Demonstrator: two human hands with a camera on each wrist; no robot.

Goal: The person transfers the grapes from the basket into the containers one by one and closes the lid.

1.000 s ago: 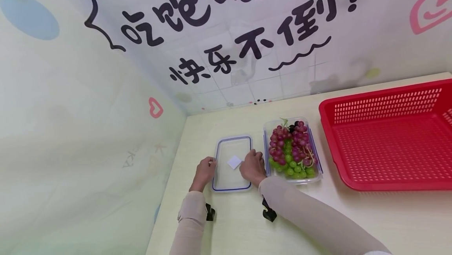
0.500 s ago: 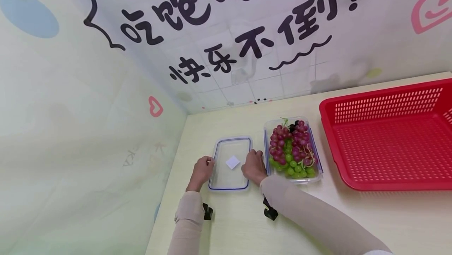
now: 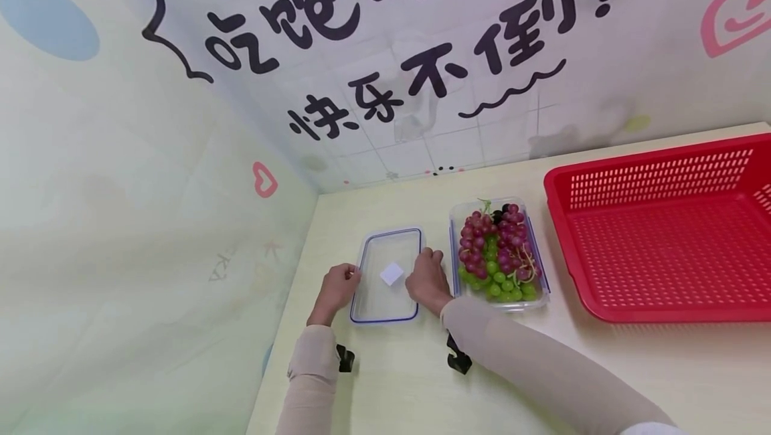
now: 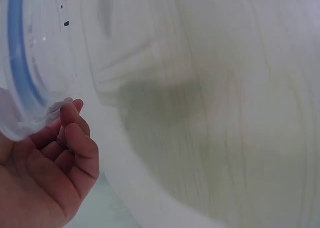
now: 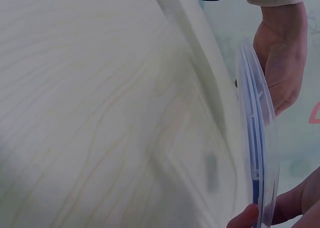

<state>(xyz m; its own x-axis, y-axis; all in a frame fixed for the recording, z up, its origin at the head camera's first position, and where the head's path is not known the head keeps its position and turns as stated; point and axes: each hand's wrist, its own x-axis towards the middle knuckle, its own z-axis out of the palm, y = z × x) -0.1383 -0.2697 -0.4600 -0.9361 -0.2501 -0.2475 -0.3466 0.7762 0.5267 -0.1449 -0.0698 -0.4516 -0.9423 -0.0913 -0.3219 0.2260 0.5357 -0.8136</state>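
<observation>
A clear plastic container lid (image 3: 382, 304) with a blue sealing ring and a small white square label (image 3: 391, 274) is held flat-side up between both hands. My left hand (image 3: 334, 290) pinches its left edge; the left wrist view shows the fingers (image 4: 80, 143) curled at the rim. On the opposite edge, my right hand (image 3: 429, 281) grips the lid with thumb and fingers. Seen edge-on in the right wrist view, the thin lid (image 5: 260, 138) stands off the table and casts a shadow. To its right sits a clear container (image 3: 456, 261) filled with red and green grapes (image 3: 494, 254).
A large red perforated basket (image 3: 662, 254) stands on the right of the pale table (image 3: 397, 388). Printed wall coverings rise at the back (image 3: 482, 127) and along the left side (image 3: 150, 254). Each wrist wears a black camera mount (image 3: 345, 359).
Both hands and the lid have shifted a little to the left, the left hand further than the right. Grapes, container and basket stay in place.
</observation>
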